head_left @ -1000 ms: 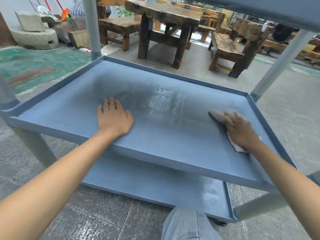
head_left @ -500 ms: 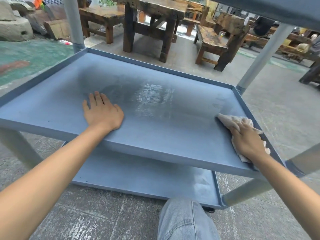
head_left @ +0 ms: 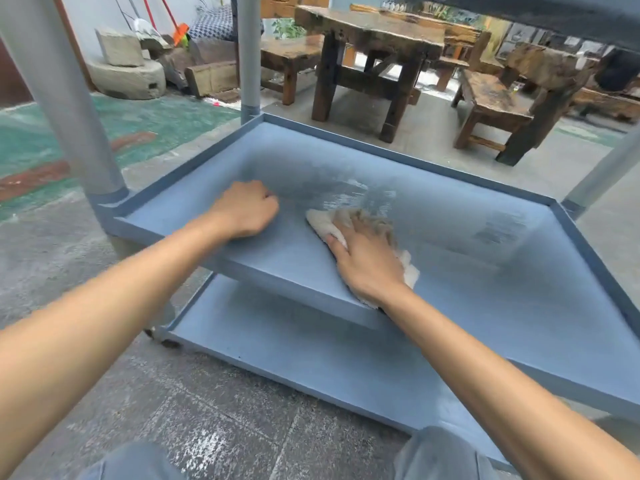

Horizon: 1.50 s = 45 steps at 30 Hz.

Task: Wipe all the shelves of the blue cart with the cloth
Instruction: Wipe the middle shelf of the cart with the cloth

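- The cloth (head_left: 327,221) lay on the middle shelf (head_left: 467,271) of the blue cart (head_left: 450,372), near the shelf's front edge and left of its centre.
- The right hand (head_left: 367,261) pressed flat on the cloth, fingers extended and slightly spread; the cloth was pinned under the palm, not pinched.
- The left hand (head_left: 247,209) rested on the same shelf just beside the cloth, fingers curled into a loose fist, holding nothing.
- The cloth appeared soft, light and limp, bunching at its free edges; it would likely fold under a sideways push unless held down across a broad area.
- Recommended hold: palm centred on the cloth with the fingers covering its leading edge.
- The shelf looked stiff and smooth, with a raised rim; a wet sheen showed on its centre, so the cloth would probably slide easily there.
- The lower shelf (head_left: 311,348) looked dry; whether it had been wiped could not be told. The top shelf (head_left: 554,12) showed only its underside.
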{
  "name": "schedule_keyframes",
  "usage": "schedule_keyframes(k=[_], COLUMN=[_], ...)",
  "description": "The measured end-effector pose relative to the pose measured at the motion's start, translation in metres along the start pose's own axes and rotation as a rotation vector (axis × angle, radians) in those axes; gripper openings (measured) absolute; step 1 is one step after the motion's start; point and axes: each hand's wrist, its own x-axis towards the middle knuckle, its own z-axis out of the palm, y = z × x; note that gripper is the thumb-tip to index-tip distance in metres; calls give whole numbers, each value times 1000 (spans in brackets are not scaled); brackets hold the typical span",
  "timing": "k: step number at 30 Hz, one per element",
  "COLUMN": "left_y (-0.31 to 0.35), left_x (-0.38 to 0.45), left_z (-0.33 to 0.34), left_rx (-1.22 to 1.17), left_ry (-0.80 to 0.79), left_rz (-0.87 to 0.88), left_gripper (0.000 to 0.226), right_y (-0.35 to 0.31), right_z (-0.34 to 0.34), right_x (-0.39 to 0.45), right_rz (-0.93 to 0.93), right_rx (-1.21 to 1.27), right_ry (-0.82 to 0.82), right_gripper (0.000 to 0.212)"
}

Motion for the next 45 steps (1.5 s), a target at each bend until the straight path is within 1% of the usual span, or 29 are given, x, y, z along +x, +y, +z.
schedule_keyframes(k=[2, 5, 7, 10, 12, 15, 18, 20, 22, 24, 25, 26, 27, 28, 30, 31, 32, 33, 34, 36, 37, 38, 40, 43, 45], left_y=[-42, -91, -107, -117, -122, -129, -132, -132, -133, -135, -135, -136, -138, -139, -145, -149, -152, -154, -156, -156, -157, -158, -160, -167, -172], left_x=[1, 1, 2, 11, 16, 12, 5, 1, -6, -17, -23, -27, -31, -34, -42, -45, -47, -48, -47, -43, -40, -38, -36, -34, -31], left_z=[-15, -23, -22, -27, -32, -23, -12, -11, -13, -13, -13, -17, -20, -24, -35, -40, -45, -49, -50, -50, -48, -47, -44, -44, -45], left_rx=[26, 209, 271, 255, 233, 267, 251, 236, 160, 107, 105, 113, 119, 122, 94, 34, -71, -208, -359, -585, -650, -699, -770, -832, -852], left_ry=[69, 223, 228, 176, 203, 254, 288, 307, 307, 344, 406, 501, 628, 772, 1020, 1105, 1157, 1168, 1123, 904, 803, 746, 732, 722, 709], left_rz=[-55, -148, -216, -251, -210, -141, -123, -86, -17, 130, 203, 256, 270, 233, 42, -66, -167, -250, -296, -301, -304, -311, -313, -278, -266], left_gripper=[42, 44, 42, 43, 47, 51, 58, 54, 46, 41, 40, 41, 43, 45, 50, 54, 58, 63, 67, 65, 61, 56, 51, 46, 46], right_y=[-25, -43, -44, -43, -42, -40, -39, -38, -36, -34, -33, -32, -30, -29, -30, -32, -33, -34, -34, -36, -37, -38, -42, -61, -82], right_z=[9, 17, 19, 21, 22, 23, 22, 23, 23, 24, 25, 26, 28, 28, 28, 26, 24, 23, 23, 24, 24, 24, 23, 22, 27], right_x=[16, 32, 38, 43, 44, 46, 47, 46, 47, 47, 47, 49, 48, 47, 44, 43, 42, 42, 42, 45, 46, 48, 50, 54, 58], right_rz=[-52, -87, -106, -134, -147, -176, -173, -168, -167, -159, -161, -169, -173, -171, -179, -178, -177, -180, -180, -175, -176, -181, -236, -437, -568], right_rx=[-4, -40, -44, -41, -43, -49, -44, -30, -12, 3, 2, 3, 3, -4, -6, -3, -2, -5, -14, -27, -24, -13, 29, 111, 111], right_ry=[-36, -45, -49, -56, -62, -61, -63, -70, -66, -51, -41, -35, -36, -36, -31, -38, -45, -49, -55, -54, -46, -40, -35, -71, -127], right_gripper=[56, 58, 58, 57, 58, 58, 57, 56, 57, 58, 58, 57, 56, 55, 57, 58, 60, 62, 63, 61, 59, 57, 52, 47, 46])
